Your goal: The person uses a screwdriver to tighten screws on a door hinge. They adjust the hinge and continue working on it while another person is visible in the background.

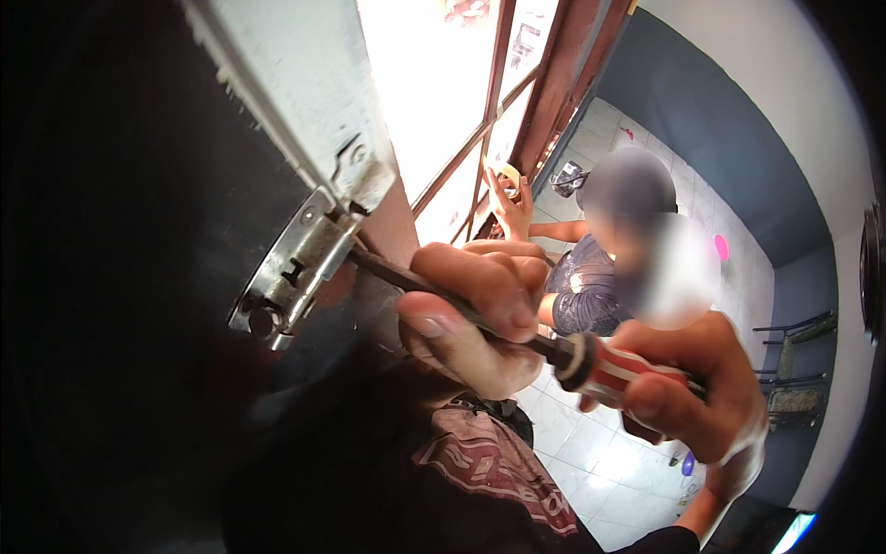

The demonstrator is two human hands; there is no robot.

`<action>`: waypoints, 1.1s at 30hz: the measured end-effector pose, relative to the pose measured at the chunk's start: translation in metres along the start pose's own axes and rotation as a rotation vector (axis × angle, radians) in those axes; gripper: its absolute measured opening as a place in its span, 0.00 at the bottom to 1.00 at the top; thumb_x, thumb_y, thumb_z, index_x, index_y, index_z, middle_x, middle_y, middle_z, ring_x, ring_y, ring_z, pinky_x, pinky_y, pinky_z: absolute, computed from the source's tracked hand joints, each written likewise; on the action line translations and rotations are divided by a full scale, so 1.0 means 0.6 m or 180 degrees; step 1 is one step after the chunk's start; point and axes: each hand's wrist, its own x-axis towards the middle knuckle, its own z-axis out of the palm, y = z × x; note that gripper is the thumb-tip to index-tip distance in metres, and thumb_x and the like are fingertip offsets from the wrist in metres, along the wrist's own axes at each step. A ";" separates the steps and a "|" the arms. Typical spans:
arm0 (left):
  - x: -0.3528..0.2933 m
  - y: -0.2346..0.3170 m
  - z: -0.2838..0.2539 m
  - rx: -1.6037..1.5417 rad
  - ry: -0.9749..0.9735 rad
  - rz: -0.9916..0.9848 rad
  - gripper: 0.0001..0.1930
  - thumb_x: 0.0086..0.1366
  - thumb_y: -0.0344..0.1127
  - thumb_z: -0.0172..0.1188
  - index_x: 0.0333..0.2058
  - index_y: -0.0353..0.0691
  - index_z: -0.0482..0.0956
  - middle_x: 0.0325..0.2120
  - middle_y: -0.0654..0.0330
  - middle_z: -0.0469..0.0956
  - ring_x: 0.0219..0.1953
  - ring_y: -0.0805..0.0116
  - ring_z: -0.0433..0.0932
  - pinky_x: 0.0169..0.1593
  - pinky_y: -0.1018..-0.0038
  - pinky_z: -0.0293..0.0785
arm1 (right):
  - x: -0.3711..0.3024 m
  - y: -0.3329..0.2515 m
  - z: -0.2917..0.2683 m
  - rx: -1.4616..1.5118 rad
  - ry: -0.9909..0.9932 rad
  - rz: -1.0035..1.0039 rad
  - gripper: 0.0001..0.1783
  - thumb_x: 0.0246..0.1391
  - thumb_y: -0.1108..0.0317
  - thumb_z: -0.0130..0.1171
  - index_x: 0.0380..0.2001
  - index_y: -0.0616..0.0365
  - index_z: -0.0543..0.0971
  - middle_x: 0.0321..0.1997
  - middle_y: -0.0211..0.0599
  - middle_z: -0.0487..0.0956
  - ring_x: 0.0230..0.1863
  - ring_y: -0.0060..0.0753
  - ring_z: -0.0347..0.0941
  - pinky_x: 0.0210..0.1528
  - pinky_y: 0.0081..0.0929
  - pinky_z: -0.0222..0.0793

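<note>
A screwdriver point(411, 279) with a dark shaft and a red handle with pale stripes reaches across the middle. My right hand point(711, 379) is wrapped round the handle. Closer to the tip, my left hand point(475, 309) pinches the shaft between thumb and fingers. The tip meets the edge of a shiny metal latch-like fitting point(293, 263); whether it sits in a screw I cannot tell. That fitting lies on a dark panel point(166, 212), beside a pale door edge point(291, 83). A second metal plate point(353, 162) is on the pale edge.
Beyond my hands a co-worker point(591, 286) in a dark shirt holds a tape roll point(508, 175) against a brown window frame point(540, 120). Chairs point(798, 369) stand by the grey wall at right. Small items, including a pink one point(722, 247), lie on the tiled floor point(591, 443).
</note>
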 end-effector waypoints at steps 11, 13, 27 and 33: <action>-0.005 0.000 0.027 -0.0523 -0.0128 -0.0103 0.24 0.77 0.56 0.35 0.28 0.45 0.65 0.11 0.68 0.56 0.12 0.76 0.45 0.22 0.75 0.50 | -0.054 0.001 0.064 -0.2949 0.1707 -0.1587 0.20 0.47 0.54 0.71 0.33 0.61 0.81 0.18 0.32 0.75 0.13 0.28 0.70 0.18 0.24 0.62; 0.001 0.039 -0.007 -0.0220 -0.0097 0.0041 0.24 0.78 0.56 0.34 0.28 0.46 0.65 0.11 0.68 0.57 0.12 0.76 0.46 0.22 0.75 0.50 | -0.026 0.005 0.075 -0.3369 0.1539 -0.2123 0.21 0.39 0.61 0.76 0.34 0.60 0.80 0.22 0.33 0.76 0.14 0.33 0.72 0.18 0.27 0.62; -0.018 -0.003 -0.088 -0.0040 -0.0113 -0.0509 0.25 0.74 0.61 0.40 0.26 0.48 0.63 0.08 0.71 0.49 0.13 0.77 0.39 0.22 0.78 0.47 | 0.039 0.054 0.080 -0.0421 0.0412 0.0190 0.42 0.58 0.29 0.52 0.25 0.66 0.80 0.15 0.29 0.74 0.13 0.20 0.67 0.17 0.21 0.58; -0.002 -0.049 -0.140 -0.0240 -0.0067 -0.0166 0.27 0.74 0.62 0.38 0.26 0.46 0.63 0.09 0.72 0.49 0.12 0.78 0.40 0.20 0.78 0.45 | 0.096 0.055 0.093 -0.2851 0.1007 -0.0897 0.32 0.51 0.38 0.64 0.23 0.62 0.78 0.18 0.31 0.74 0.12 0.27 0.68 0.16 0.25 0.59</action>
